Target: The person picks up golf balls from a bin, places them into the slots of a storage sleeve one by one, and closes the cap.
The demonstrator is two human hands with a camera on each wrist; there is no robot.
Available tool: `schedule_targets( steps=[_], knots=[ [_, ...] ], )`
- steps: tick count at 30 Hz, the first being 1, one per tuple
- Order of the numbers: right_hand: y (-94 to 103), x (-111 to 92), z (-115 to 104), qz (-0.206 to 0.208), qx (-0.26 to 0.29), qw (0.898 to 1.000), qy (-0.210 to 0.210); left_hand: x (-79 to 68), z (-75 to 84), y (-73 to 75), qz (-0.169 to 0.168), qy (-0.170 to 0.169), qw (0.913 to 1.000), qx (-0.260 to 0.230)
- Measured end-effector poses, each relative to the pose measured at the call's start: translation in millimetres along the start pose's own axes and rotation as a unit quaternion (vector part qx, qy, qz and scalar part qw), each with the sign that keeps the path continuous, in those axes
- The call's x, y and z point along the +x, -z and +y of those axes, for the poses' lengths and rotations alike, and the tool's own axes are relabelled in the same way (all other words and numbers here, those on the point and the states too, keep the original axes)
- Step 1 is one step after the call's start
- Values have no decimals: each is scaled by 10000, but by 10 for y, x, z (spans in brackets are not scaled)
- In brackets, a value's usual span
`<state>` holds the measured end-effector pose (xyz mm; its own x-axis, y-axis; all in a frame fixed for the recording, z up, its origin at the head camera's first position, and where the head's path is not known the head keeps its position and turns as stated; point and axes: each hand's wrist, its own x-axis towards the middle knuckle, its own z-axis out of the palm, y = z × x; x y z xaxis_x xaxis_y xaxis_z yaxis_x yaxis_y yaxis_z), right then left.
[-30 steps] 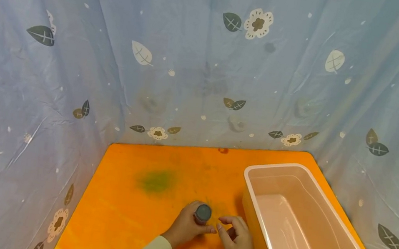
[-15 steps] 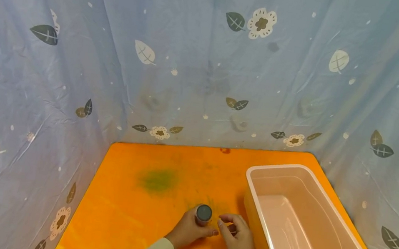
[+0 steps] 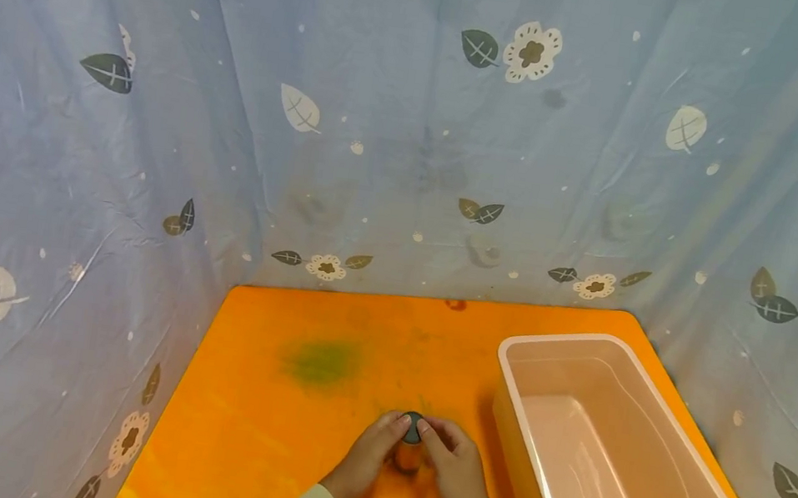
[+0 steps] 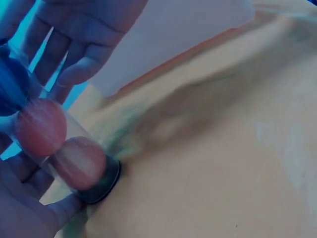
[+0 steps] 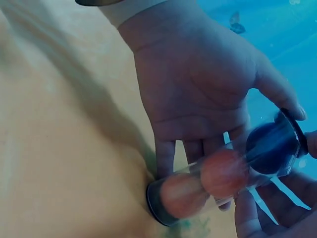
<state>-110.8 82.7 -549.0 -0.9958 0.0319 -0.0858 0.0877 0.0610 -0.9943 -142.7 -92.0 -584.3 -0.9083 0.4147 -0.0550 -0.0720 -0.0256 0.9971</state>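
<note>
A clear tube (image 3: pixel 408 455) with dark caps stands upright between my hands, its base at the orange table. Several balls are stacked inside: two reddish ones, the lower ball (image 4: pixel 80 163) and the middle ball (image 5: pixel 224 172), below a dark blue ball (image 5: pixel 270 148). My left hand (image 3: pixel 363 455) grips the tube from the left, thumb on the top cap (image 3: pixel 412 427). From the other side my right hand (image 3: pixel 460 477) holds it too, its thumb pressing the same cap. In the right wrist view, the right fingers stretch down behind the tube.
A deep pale pink tub (image 3: pixel 526 421) stands close to the right of my right hand. Its inside shows no contents. Blue curtains (image 3: pixel 381 154) with leaves and flowers enclose the table (image 3: pixel 254 432) at the back and both sides. A green stain (image 3: pixel 324 361) marks the tabletop.
My right hand has come from beside the tube onto its cap. The left thumb has moved up onto the cap as well, and the tube's side now shows below it.
</note>
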Motion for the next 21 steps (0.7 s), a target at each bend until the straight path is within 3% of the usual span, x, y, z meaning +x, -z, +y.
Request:
schedule_targets(
  steps=[10, 16, 21],
  knots=[
    [-53, 39, 35, -20, 256, 9996, -136, 10, -71, -40, 653, -105, 9973, 324],
    [8, 53, 6, -370, 459, 9973, -436, -5, -13, -37, 595, -27, 9979, 265],
    [32, 114, -7, -300, 505, 9972, -470, 41, 6, -40, 422, 34, 9991, 7]
  ],
)
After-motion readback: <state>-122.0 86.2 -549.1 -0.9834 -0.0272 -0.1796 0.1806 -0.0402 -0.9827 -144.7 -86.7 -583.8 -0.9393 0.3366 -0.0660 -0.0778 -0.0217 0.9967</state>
